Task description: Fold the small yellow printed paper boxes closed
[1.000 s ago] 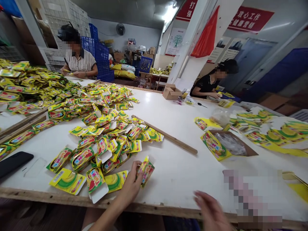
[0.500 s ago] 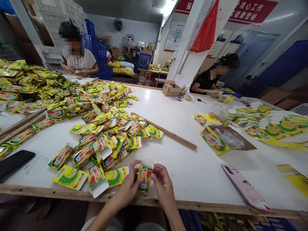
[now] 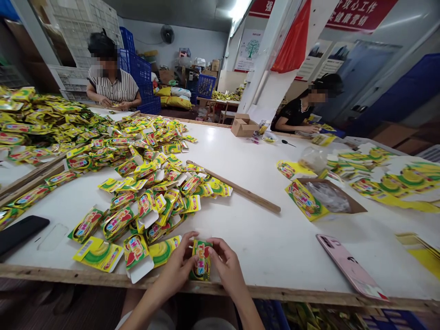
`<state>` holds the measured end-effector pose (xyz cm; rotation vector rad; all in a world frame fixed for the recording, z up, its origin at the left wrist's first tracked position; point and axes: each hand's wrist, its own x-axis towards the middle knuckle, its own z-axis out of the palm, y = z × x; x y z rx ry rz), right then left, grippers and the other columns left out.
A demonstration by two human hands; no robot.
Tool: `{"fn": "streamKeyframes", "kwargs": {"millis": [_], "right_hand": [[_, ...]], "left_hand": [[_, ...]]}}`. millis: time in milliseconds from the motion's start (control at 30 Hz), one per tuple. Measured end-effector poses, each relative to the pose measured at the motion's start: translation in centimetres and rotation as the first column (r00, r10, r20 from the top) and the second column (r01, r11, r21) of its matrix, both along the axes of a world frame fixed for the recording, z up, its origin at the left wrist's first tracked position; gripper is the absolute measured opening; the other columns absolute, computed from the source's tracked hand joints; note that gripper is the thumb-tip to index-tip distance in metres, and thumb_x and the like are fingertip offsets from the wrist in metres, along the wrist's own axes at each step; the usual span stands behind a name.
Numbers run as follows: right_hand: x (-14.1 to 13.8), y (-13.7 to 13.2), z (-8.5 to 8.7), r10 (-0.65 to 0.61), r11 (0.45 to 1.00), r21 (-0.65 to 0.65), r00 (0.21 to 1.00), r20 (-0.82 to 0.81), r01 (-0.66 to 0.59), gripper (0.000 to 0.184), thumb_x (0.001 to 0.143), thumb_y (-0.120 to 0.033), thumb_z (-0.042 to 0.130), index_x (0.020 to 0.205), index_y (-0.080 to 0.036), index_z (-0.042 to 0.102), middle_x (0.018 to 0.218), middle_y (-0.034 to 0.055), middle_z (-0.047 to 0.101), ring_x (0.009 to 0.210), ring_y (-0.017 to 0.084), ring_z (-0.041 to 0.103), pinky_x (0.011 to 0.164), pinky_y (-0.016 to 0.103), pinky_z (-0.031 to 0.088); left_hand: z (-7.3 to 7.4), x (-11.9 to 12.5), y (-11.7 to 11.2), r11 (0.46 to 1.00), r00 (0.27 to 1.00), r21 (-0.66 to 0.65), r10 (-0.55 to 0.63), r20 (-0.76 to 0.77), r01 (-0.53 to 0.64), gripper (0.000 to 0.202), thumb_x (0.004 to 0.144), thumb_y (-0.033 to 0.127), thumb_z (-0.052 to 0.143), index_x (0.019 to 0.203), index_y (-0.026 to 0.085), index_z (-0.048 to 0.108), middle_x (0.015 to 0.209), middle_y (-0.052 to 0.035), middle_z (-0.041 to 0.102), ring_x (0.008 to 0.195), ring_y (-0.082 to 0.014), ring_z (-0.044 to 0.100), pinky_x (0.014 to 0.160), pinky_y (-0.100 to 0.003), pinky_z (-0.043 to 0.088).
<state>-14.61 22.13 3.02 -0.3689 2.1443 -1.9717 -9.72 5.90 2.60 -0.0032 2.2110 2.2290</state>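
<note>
Near the front edge of the table, a small yellow and green printed carton (image 3: 201, 262) is held upright between my two hands. My left hand (image 3: 182, 263) grips its left side, the thumb lying across the front. My right hand (image 3: 225, 263) pinches its upper right side with thumb and fingers. The white flap seen on its top edge earlier no longer shows. Just left of my left hand lie several similar cartons, among them one with an open white end flap (image 3: 137, 254). A larger heap of these cartons (image 3: 147, 201) spreads behind them.
A wooden stick (image 3: 247, 190) lies across the white table (image 3: 254, 233). On the right are a pink phone (image 3: 350, 266) and an open display box (image 3: 309, 201) holding clear plastic. A black phone (image 3: 24, 233) is at the left. Two people (image 3: 113, 87) sit across the table.
Both hands and the carton have shifted slightly left. The carton's top flap stood up pale before; now the top looks closed, with the right fingers at its upper corner.
</note>
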Motion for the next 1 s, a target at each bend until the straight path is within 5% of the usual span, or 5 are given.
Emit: {"fn": "streamKeyframes", "kwargs": {"millis": [233,400,633,867,1000], "right_hand": [[-0.5,-1.0,-0.1,-0.080,0.997,-0.009,0.994,-0.079,0.080,0.025,0.081,-0.042,0.063,0.084,-0.018,0.071,0.097,0.0089,0.068,0.090,0.022,0.064,0.080,0.031,0.052],[-0.3,-1.2,-0.3,-0.130,0.988,-0.088,0.989,-0.068,0.124,0.023,0.083,-0.037,0.063,0.098,-0.020,0.063,0.089,0.0055,0.068,0.085,0.019,0.064,0.078,0.029,0.052],[0.1,-0.9,0.8,-0.018,0.998,0.058,0.978,-0.206,0.031,0.017,0.083,-0.032,0.062,0.092,-0.019,0.069,0.096,0.0061,0.068,0.088,0.019,0.063,0.078,0.028,0.050],[-0.1,-1.5,1.2,-0.103,0.986,0.111,0.983,-0.153,0.121,0.018,0.082,-0.035,0.063,0.087,-0.018,0.066,0.078,0.0029,0.066,0.072,0.017,0.058,0.069,0.026,0.048],[-0.7,-1.9,1.5,-0.099,0.989,0.101,0.989,-0.114,0.111,0.020,0.082,-0.038,0.061,0.081,-0.018,0.063,0.071,0.0018,0.062,0.068,0.016,0.054,0.065,0.025,0.045]], "left_hand": [[0.2,-0.7,0.0,0.982,0.983,-0.094,0.157,-0.100,-0.166,0.018,0.085,0.029,0.057,0.096,0.019,0.068,0.111,-0.0104,0.065,0.109,-0.0258,0.058,0.097,-0.040,0.045],[-0.2,-0.7,0.7,0.969,0.965,0.065,0.242,-0.101,-0.236,0.026,0.086,0.028,0.056,0.111,0.021,0.056,0.102,-0.0074,0.066,0.099,-0.0216,0.063,0.090,-0.036,0.049],[0.9,-1.1,0.5,0.955,0.965,-0.202,0.180,-0.193,-0.218,0.016,0.087,0.030,0.056,0.087,0.017,0.066,0.090,-0.0078,0.067,0.088,-0.0220,0.062,0.080,-0.033,0.049],[0.8,-1.7,0.6,0.967,0.966,-0.038,0.251,-0.069,-0.254,0.019,0.081,0.032,0.063,0.090,0.016,0.066,0.085,-0.0059,0.068,0.077,-0.0190,0.063,0.071,-0.028,0.050],[0.4,-2.2,0.6,0.966,0.966,-0.056,0.251,-0.056,-0.254,0.020,0.081,0.034,0.063,0.086,0.015,0.067,0.081,-0.0056,0.068,0.075,-0.0188,0.061,0.071,-0.028,0.049]]}}
